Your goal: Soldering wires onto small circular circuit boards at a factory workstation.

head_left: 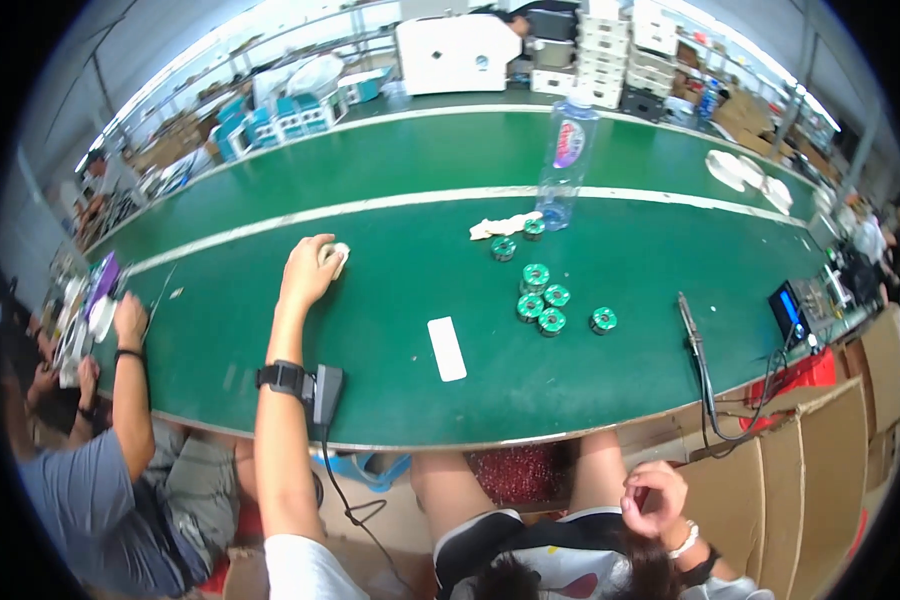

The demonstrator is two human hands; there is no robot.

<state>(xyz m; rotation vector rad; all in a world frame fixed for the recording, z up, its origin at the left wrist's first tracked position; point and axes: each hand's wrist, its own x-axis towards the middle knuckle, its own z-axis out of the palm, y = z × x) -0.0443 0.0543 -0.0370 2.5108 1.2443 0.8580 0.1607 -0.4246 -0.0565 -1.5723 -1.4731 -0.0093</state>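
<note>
My left hand (pixel 310 272) reaches out over the green table, its fingers closed around a small white rounded piece (pixel 341 260), mostly covered by the fingers. My right hand (pixel 656 498) is held above my lap, off the table's near edge, with its fingers curled in; what they hold, if anything, cannot be made out. Between the hands lies a white flat rectangular card (pixel 447 349). Farther right sits a cluster of small round parts with green tops and dark sides (pixel 536 278), with a single one (pixel 603 320) apart from it.
A clear plastic bottle (pixel 562 180) stands behind the parts, beside a crumpled cream strip (pixel 505 226). At right lies a soldering iron (pixel 697 345), its cable running toward a box with a blue display (pixel 789 311). A co-worker's hand (pixel 130 322) works at far left.
</note>
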